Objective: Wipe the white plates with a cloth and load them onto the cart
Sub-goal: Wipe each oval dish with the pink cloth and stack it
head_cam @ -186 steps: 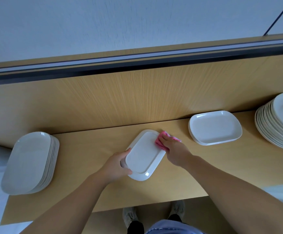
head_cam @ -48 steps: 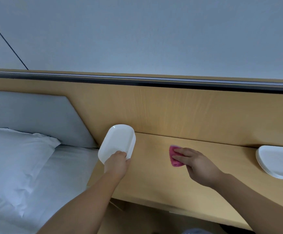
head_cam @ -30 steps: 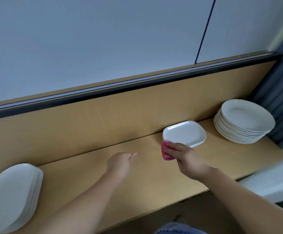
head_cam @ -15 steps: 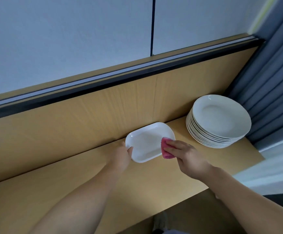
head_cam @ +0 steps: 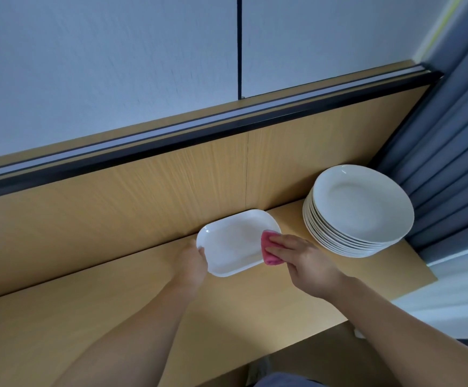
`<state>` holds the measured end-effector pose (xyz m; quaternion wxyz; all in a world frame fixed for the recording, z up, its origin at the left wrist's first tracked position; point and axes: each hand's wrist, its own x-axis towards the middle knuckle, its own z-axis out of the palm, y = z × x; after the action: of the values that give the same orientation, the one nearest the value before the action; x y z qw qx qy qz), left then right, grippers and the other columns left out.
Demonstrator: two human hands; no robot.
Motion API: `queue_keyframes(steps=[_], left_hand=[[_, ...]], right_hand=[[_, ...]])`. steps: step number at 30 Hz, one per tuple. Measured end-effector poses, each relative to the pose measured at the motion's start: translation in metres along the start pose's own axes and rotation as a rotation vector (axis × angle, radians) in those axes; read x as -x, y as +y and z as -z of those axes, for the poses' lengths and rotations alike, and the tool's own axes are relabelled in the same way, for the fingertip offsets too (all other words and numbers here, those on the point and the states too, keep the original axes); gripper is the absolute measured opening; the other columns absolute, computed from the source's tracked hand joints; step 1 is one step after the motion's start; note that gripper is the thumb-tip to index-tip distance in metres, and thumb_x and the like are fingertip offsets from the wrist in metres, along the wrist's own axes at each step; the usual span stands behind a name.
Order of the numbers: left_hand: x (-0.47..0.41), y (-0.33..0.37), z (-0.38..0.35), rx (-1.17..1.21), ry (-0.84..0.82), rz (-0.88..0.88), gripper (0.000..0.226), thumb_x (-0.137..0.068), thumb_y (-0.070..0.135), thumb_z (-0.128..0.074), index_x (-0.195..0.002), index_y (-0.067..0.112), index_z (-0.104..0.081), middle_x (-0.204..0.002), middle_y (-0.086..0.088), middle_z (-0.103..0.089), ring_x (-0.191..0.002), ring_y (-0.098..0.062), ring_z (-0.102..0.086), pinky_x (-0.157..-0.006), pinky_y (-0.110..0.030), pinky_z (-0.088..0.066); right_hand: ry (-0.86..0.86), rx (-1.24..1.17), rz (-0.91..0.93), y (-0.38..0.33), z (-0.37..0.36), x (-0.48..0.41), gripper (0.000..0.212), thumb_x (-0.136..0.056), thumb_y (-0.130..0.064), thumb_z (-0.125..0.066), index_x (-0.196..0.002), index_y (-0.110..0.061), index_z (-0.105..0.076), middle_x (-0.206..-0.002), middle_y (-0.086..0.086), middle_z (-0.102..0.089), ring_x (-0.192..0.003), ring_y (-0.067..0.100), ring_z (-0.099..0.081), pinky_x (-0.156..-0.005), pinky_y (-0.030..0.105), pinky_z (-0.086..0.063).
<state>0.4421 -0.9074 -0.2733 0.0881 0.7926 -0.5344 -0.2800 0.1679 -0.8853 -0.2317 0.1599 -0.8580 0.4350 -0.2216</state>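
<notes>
Since half a second ago the left hand has hooked its thumb over the 9 o'clock rim of the rectangular plate, and the right hand pinches the pink cloth onto its 3 o'clock edge (plate maybe tilted up). It is at the back of the wooden shelf. A stack of round plates stands at 2 o'clock, with the curtain beyond.

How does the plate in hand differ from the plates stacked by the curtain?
The rectangular plate has rounded corners; the round plates are circular. The rectangular plate is single, the round plates stacked. The left hand grips the rectangular plate, the right hand holds a pink cloth on it; the round plates are untouched. All are white.
</notes>
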Motion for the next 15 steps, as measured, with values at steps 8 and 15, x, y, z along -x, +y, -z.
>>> queue_keyframes(steps=[8,15], left_hand=[[0.005,0.005,0.019,0.255,0.022,0.056,0.015,-0.101,0.020,-0.038,-0.100,0.007,-0.046,-0.084,-0.010,-0.060,-0.073,-0.029,-0.063,-0.068,-0.042,-0.055],[0.042,-0.027,0.043,0.440,0.059,0.045,0.013,-0.102,0.018,-0.036,-0.105,0.016,-0.048,-0.092,-0.001,-0.058,-0.077,-0.022,-0.064,-0.063,-0.043,-0.059]], right_hand=[[0.012,0.003,-0.001,-0.007,0.008,0.001,0.050,-0.077,0.006,-0.053,-0.121,-0.014,-0.068,-0.130,0.003,-0.062,-0.114,0.024,-0.061,-0.090,0.040,-0.054],[0.063,-0.017,-0.002,-0.027,0.003,-0.017,0.053,-0.079,0.006,-0.046,-0.124,-0.014,-0.066,-0.136,0.003,-0.057,-0.124,0.021,-0.055,-0.096,0.042,-0.050]])
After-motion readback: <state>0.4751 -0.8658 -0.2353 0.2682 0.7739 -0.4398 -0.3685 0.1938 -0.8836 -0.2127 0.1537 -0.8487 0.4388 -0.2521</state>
